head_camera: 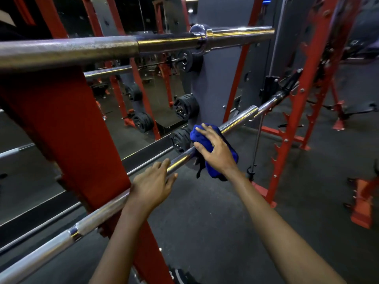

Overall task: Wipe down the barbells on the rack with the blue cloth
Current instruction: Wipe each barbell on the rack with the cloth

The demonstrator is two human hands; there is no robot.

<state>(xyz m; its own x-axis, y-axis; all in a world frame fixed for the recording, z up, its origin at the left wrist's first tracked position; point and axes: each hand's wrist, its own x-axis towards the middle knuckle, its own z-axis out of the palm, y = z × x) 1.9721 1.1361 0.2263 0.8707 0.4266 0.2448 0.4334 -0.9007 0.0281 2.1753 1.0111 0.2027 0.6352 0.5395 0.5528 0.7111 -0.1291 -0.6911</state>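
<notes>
A dim gym with a dark rubber floor (pixel 205 222), red rack (pixel 67 128) uprights and a mirror behind. The lower barbell (pixel 106 212) runs diagonally across the rack; an upper barbell (pixel 82 50) sits above. The right hand (pixel 215 152) presses the blue cloth (pixel 221 158) onto the lower bar's shaft, fingers (pixel 202 131) spread over the bunched fabric. The left hand (pixel 151 187) rests on the same bar nearer the upright, fingers loosely curled over it, apart from the cloth
</notes>
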